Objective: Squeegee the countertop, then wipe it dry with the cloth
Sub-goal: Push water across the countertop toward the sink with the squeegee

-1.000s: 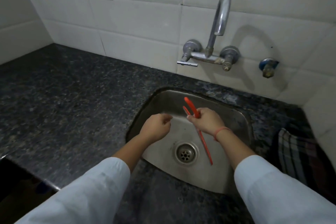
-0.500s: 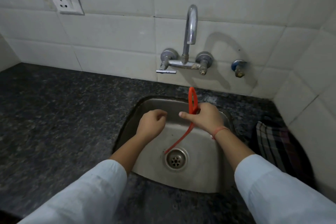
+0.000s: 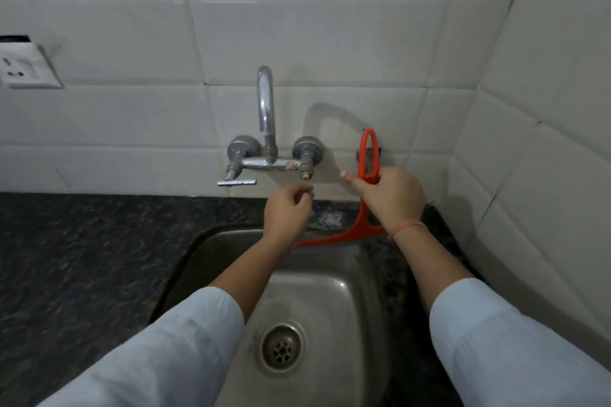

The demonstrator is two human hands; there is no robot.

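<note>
Squeegee (image 3: 363,208), red, gripped upright in the right hand (image 3: 391,196) above the steel sink (image 3: 334,294); left hand (image 3: 287,211) loosely curled, empty; dark speckled counter (image 3: 82,251) left of the sink.

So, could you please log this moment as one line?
right hand: grips red squeegee upright at wall | left hand: empty, loosely curled | below: sink

Nothing is showing any readable text, label, brand, number or sign — not the wall socket (image 3: 28,66), not the tap (image 3: 266,129), not the red squeegee (image 3: 363,195), not the tiles (image 3: 330,36) and not the steel sink (image 3: 330,291).
</note>
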